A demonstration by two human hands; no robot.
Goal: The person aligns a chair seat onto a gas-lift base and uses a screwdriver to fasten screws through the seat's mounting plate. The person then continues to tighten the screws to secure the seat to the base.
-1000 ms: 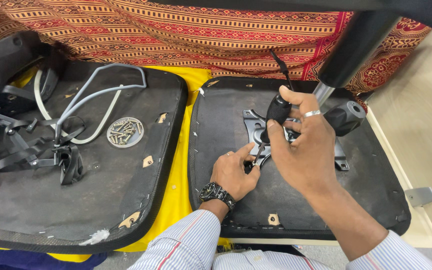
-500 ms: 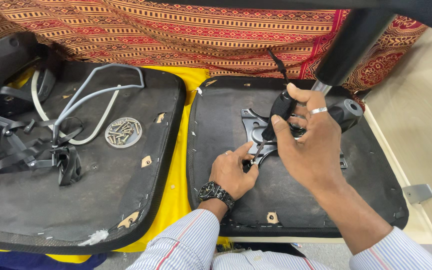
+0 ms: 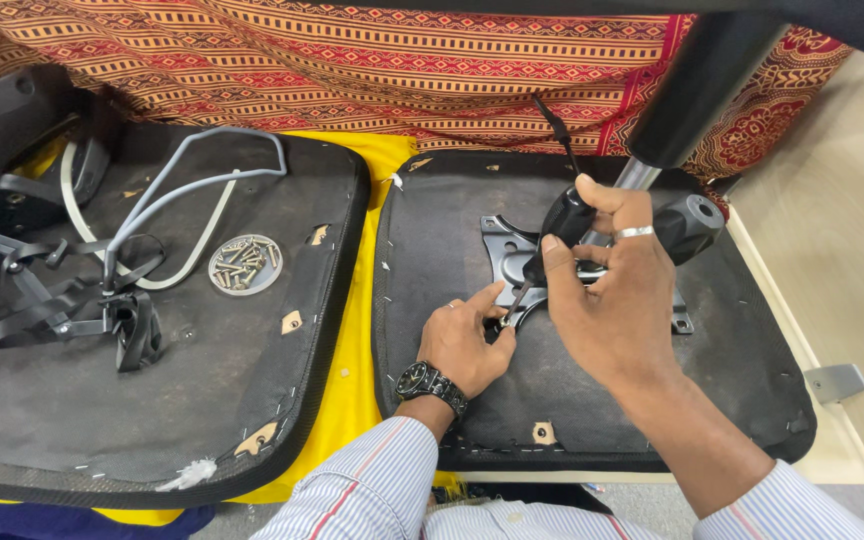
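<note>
- Your right hand [image 3: 617,300], right of centre in the frame, has its fingers closed around the black handle of a screwdriver [image 3: 552,240].
- The screwdriver slants down-left, its tip at the metal bracket [image 3: 508,255] on the right-hand seat base [image 3: 592,400].
- Your left hand [image 3: 464,340], just below the tip, has fingers narrowly pinched at the bracket; you cannot tell what they grip.
- A round dish of screws [image 3: 243,264] lies on the left seat base [image 3: 152,400], well apart.
</note>
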